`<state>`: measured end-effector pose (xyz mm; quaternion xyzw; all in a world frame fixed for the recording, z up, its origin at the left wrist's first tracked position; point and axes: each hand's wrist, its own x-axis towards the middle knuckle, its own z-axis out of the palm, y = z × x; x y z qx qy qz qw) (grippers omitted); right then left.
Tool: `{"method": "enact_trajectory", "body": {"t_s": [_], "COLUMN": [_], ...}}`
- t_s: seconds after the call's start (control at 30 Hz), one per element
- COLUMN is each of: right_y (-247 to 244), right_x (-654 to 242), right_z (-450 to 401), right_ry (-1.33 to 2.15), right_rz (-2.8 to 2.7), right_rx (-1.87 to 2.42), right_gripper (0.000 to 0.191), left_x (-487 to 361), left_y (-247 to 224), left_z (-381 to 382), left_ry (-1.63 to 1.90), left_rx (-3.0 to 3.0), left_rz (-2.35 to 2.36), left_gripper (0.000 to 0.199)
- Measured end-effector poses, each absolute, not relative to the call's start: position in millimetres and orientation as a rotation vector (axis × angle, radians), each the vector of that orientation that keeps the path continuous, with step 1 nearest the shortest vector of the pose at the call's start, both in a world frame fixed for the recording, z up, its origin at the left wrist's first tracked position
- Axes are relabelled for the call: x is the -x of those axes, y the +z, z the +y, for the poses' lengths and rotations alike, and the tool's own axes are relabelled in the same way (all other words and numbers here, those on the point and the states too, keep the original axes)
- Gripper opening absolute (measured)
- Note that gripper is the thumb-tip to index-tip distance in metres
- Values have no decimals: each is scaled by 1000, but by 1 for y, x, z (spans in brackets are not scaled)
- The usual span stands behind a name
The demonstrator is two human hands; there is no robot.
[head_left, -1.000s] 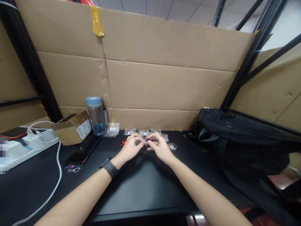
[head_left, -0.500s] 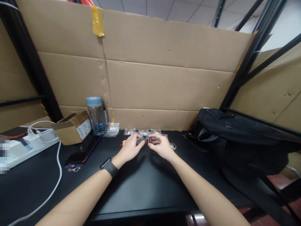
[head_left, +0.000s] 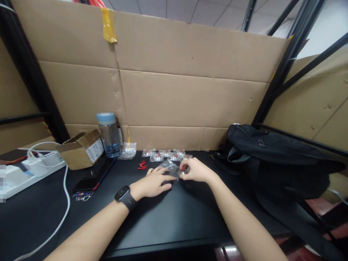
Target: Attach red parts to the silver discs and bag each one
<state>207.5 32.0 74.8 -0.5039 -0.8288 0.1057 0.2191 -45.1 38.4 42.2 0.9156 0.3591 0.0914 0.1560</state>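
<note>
Palm down on the black table, my left hand (head_left: pixel 157 181) has its fingers spread, the fingertips at the edge of a clear plastic bag (head_left: pixel 170 166). My right hand (head_left: pixel 197 170) pinches a small round metallic item with red on it (head_left: pixel 185 169) at the bag's right side. Whether the item is partly inside the bag cannot be made out. Behind the hands lie several small clear packets with red bits (head_left: pixel 157 156). A loose red cord (head_left: pixel 142 165) rests left of the bag.
On the left are a blue-lidded bottle (head_left: pixel 109 136), an open cardboard box (head_left: pixel 81 150), a dark phone (head_left: pixel 91 179), keys, a power strip (head_left: pixel 40 168) and a white cable. Flat clear bags (head_left: pixel 128 150) lie by the bottle. A black backpack (head_left: pixel 277 163) fills the right side.
My left hand has come nearer and flattened, uncovering the red cord and packets. My right hand has moved slightly right and now pinches the round item; the clear bag lies between the hands.
</note>
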Motion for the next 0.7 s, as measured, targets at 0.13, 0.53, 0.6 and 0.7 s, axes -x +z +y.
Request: {"method": "enact_trajectory", "body": {"t_s": [0.13, 0.53, 0.6, 0.7], "right_y": [67, 60, 59, 56], "right_x": [-201, -207, -208, -203], "right_z": [34, 42, 44, 48], "right_ry": [220, 345, 384, 322], "right_rz": [-2329, -2427, -2430, -2422], "right_rx": [1472, 1262, 1275, 1288], "right_gripper": [25, 25, 26, 19], "left_x": [46, 50, 49, 48], "left_y": [41, 34, 37, 44], "left_z": [39, 45, 42, 38], "left_ry": [194, 233, 210, 168], "left_rx": [-2630, -2580, -2581, -2575], "left_rz": [979, 924, 923, 925], "left_gripper": [44, 41, 41, 42]}}
